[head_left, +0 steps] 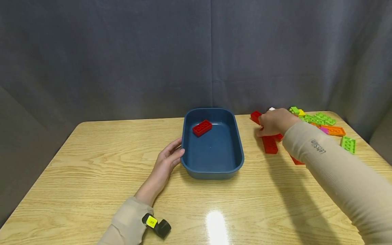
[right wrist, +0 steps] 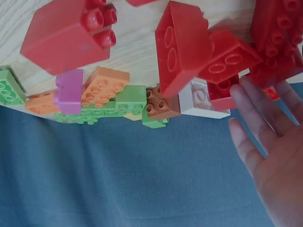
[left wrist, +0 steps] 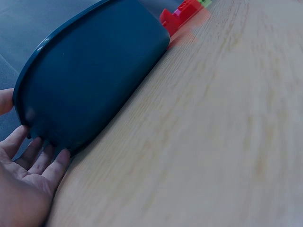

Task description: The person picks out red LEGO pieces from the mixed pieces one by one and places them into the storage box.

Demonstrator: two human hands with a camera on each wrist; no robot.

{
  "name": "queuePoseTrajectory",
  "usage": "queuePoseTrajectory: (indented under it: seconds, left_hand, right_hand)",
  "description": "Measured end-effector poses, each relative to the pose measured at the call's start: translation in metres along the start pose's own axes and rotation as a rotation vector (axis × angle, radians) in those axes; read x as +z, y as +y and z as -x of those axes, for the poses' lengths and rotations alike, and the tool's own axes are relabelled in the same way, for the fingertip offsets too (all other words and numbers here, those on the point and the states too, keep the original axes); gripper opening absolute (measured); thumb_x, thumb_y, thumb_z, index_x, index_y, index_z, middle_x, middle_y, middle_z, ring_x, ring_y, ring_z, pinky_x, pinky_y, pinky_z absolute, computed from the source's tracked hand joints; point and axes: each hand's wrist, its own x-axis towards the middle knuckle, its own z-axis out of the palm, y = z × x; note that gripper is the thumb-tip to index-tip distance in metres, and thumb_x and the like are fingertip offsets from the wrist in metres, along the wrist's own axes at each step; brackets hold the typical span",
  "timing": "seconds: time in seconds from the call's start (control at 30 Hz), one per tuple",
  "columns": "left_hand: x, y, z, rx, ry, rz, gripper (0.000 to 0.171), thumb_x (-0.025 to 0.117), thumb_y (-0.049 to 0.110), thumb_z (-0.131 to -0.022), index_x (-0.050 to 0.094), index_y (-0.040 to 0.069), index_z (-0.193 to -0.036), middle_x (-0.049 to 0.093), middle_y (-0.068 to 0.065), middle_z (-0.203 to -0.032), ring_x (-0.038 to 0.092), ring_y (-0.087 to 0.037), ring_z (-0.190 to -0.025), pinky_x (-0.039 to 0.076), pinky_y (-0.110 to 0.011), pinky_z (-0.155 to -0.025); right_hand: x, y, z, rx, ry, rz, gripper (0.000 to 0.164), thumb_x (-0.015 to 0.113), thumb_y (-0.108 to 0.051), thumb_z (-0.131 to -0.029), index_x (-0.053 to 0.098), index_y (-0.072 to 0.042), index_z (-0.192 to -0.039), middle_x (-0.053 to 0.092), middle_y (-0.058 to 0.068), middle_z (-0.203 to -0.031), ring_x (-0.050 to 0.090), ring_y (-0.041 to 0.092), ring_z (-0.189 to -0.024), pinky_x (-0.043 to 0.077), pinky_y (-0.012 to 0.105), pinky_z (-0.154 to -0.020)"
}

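Note:
My left hand (head_left: pixel 163 163) rests against the left side of a dark blue rectangular bin (head_left: pixel 212 172). In the left wrist view, the fingertips (left wrist: pixel 60 158) touch the bin's outer wall. Inside the bin lies one red toy building brick (head_left: pixel 202 128). My right hand (head_left: pixel 274 121) is over a group of red building bricks (head_left: pixel 270 145) on the right of the table. The right wrist view shows its fingers (right wrist: pixel 258 111) extended and spread beside several red bricks (right wrist: pixel 182 49). Its thumb is out of that view, and the hand partly hides the bricks in the head view.
Green bricks (head_left: pixel 348 145), an orange brick (head_left: pixel 335 131) and a purple piece (head_left: pixel 324 129) lie farther right. A white brick (right wrist: pixel 202 98) and a brown brick (right wrist: pixel 163 103) sit near the back edge. A grey curtain (head_left: pixel 137 61) hangs behind the wooden table (head_left: pixel 92 177).

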Motion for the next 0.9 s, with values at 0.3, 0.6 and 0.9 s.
queuePoseTrajectory:
  seconds: [0.3,0.6,0.9]
  left_hand:
    - [0.0024,-0.0008,0.0001,0.008,-0.011,0.012,0.051,0.050,0.021,-0.094,0.039,0.011,-0.143,0.040,-0.013,-0.149,0.042,-0.023,-0.131,0.033,-0.046,-0.113]
    - [0.0032,-0.0015,-0.0006,0.008,-0.014,0.014,0.051,0.050,0.020,-0.094,0.038,0.010,-0.143,0.039,-0.013,-0.149,0.041,-0.023,-0.132,0.033,-0.048,-0.112]
    - [0.0030,-0.0005,-0.0001,0.015,-0.020,0.002,0.051,0.050,0.022,-0.095,0.038,0.011,-0.143,0.038,-0.013,-0.150,0.040,-0.023,-0.132,0.033,-0.047,-0.113]
  right_hand:
    - [0.0090,-0.0006,-0.0018,-0.015,-0.001,-0.002,0.027,0.063,-0.039,-0.081,0.060,-0.013,-0.079,0.064,0.003,-0.073,0.053,0.018,-0.066,0.052,0.036,-0.061]
    - [0.0093,0.0003,-0.0013,-0.033,0.053,-0.034,0.021,0.062,-0.032,-0.082,0.062,-0.011,-0.080,0.065,0.003,-0.071,0.053,0.019,-0.063,0.052,0.038,-0.063]
    - [0.0033,-0.0009,-0.0011,-0.020,0.060,-0.068,0.020,0.060,-0.030,-0.082,0.064,-0.011,-0.089,0.064,0.005,-0.075,0.052,0.021,-0.066,0.051,0.040,-0.065]
